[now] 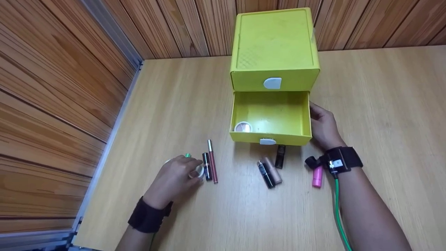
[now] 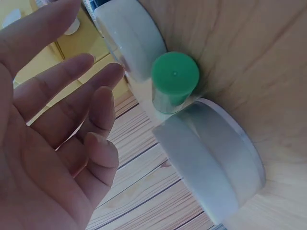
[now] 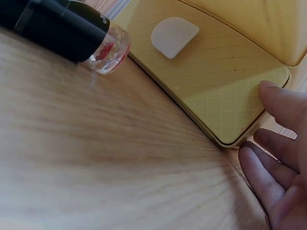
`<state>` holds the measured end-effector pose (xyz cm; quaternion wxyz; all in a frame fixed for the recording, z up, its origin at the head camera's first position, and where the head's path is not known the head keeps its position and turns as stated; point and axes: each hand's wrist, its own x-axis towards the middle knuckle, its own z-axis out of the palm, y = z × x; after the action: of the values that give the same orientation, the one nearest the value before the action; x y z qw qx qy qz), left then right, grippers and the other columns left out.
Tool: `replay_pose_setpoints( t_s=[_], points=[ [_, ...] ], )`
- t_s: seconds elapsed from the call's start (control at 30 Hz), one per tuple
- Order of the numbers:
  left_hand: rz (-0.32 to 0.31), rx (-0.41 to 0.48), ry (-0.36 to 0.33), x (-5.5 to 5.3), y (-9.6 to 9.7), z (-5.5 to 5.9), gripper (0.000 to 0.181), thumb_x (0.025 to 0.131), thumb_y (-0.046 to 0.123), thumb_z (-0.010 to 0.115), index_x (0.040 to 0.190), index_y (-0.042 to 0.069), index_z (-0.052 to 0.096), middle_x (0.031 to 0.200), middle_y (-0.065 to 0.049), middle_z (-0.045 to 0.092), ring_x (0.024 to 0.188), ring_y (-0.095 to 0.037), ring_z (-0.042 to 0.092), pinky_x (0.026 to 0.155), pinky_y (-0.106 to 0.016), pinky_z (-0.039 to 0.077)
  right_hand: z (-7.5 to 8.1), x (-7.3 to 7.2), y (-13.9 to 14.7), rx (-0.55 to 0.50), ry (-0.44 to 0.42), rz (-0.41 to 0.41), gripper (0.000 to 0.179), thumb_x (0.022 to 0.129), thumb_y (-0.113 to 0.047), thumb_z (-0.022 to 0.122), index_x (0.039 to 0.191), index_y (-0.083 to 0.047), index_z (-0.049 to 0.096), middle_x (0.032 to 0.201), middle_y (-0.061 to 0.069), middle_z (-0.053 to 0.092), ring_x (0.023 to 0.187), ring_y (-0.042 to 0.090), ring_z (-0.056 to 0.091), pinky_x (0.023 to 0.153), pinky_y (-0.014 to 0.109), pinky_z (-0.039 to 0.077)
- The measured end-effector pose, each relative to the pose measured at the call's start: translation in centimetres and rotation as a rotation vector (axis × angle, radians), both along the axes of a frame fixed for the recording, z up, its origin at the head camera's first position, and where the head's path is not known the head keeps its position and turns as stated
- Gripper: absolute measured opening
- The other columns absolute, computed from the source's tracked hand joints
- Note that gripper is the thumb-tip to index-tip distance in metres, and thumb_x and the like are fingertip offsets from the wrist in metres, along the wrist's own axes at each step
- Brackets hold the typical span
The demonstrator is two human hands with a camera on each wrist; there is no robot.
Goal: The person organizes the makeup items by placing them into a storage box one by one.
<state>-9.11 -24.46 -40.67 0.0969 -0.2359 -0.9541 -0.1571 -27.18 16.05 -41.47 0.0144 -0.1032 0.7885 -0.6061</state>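
Observation:
My left hand [image 1: 176, 177] hovers beside a round container [image 1: 199, 171]. In the left wrist view its fingers [image 2: 53, 115] are loosely bent and grip nothing. Near them are two whitish round containers, one upper [image 2: 134, 38] and one lower [image 2: 211, 158], with a small clear bottle with a green cap [image 2: 175, 74] between. My right hand [image 1: 324, 127] is at the right side of a yellow drawer box [image 1: 275, 42]. The right wrist view shows its thumb on the edge of a yellow front panel [image 3: 206, 81], the other fingers relaxed. An open drawer [image 1: 278, 138] contains a round compact [image 1: 243, 127].
Right of my left hand lie a dark tube [image 1: 207, 166] and a slim red tube [image 1: 213, 167]. Before the drawer lie a black tube [image 1: 266, 174], a mauve tube [image 1: 273, 170] and another black one [image 1: 280, 157]. A pink tube [image 1: 317, 177] lies near my right wrist.

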Motion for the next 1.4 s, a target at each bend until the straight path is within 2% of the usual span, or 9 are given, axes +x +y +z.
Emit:
replay_pose_setpoints(
  t_s=[0.2,0.43,0.53,0.73,0.93,1.17,1.4],
  points=[
    [-0.017,-0.021,-0.005,-0.2,0.0,-0.1,0.044,0.066,0.012,0.088,0.107,0.006,0.073,0.096,0.000,0.071,0.081,-0.011,0.059,0.068,-0.027,0.053,-0.2,-0.2,0.1,0.001,0.023,-0.003,0.046,0.097,-0.005,0.055,0.142,-0.005,0.047,0.135,0.018,0.055,0.124,0.023,0.052,0.100,0.029,0.044],
    [-0.030,-0.037,-0.022,-0.4,0.0,-0.5,0.042,0.066,0.007,0.086,0.107,0.006,0.074,0.098,-0.001,0.070,0.088,-0.013,0.061,0.069,-0.026,0.054,-2.9,-1.8,0.7,-0.018,0.015,-0.005,0.047,0.097,-0.007,0.058,0.143,-0.012,0.048,0.138,0.011,0.054,0.127,0.021,0.050,0.104,0.032,0.040],
    [-0.039,-0.029,-0.026,-0.4,0.0,-0.5,0.042,0.067,0.003,0.082,0.108,0.007,0.074,0.099,-0.001,0.070,0.088,-0.012,0.062,0.070,-0.025,0.054,-3.1,-1.9,0.8,-0.026,0.023,-0.001,0.046,0.098,-0.010,0.058,0.143,-0.013,0.048,0.139,0.011,0.053,0.128,0.021,0.049,0.105,0.033,0.040],
    [-0.050,-0.005,-0.030,-0.3,-0.1,0.3,0.044,0.068,0.004,0.085,0.110,0.005,0.073,0.100,-0.003,0.070,0.089,-0.013,0.062,0.072,-0.027,0.054,-3.2,-1.9,0.8,-0.039,0.030,-0.001,0.045,0.097,-0.012,0.059,0.142,-0.013,0.050,0.138,0.011,0.054,0.127,0.022,0.050,0.104,0.032,0.041],
    [-0.072,-0.007,-0.002,-0.8,0.1,1.7,0.039,0.072,0.007,0.084,0.110,0.005,0.073,0.102,-0.007,0.070,0.095,-0.019,0.064,0.079,-0.031,0.054,-2.8,-1.8,0.7,-0.033,0.022,-0.007,0.046,0.097,-0.008,0.059,0.141,-0.010,0.050,0.137,0.012,0.055,0.127,0.022,0.050,0.105,0.032,0.040],
    [-0.091,-0.046,0.063,-1.7,0.7,4.0,0.040,0.073,0.010,0.084,0.111,0.005,0.073,0.103,-0.008,0.070,0.093,-0.018,0.064,0.077,-0.029,0.054,-0.3,-0.2,-0.2,0.006,0.034,-0.001,0.046,0.097,-0.010,0.059,0.141,-0.002,0.048,0.137,0.018,0.053,0.127,0.027,0.049,0.105,0.035,0.040],
    [-0.141,-0.093,0.112,-2.8,2.1,6.8,0.038,0.078,0.015,0.083,0.113,0.004,0.071,0.106,-0.010,0.069,0.092,-0.020,0.064,0.077,-0.030,0.054,-0.1,0.0,-1.0,0.006,0.030,-0.010,0.044,0.097,-0.007,0.059,0.140,-0.002,0.050,0.135,0.017,0.055,0.126,0.026,0.050,0.104,0.036,0.040]
  ],
)
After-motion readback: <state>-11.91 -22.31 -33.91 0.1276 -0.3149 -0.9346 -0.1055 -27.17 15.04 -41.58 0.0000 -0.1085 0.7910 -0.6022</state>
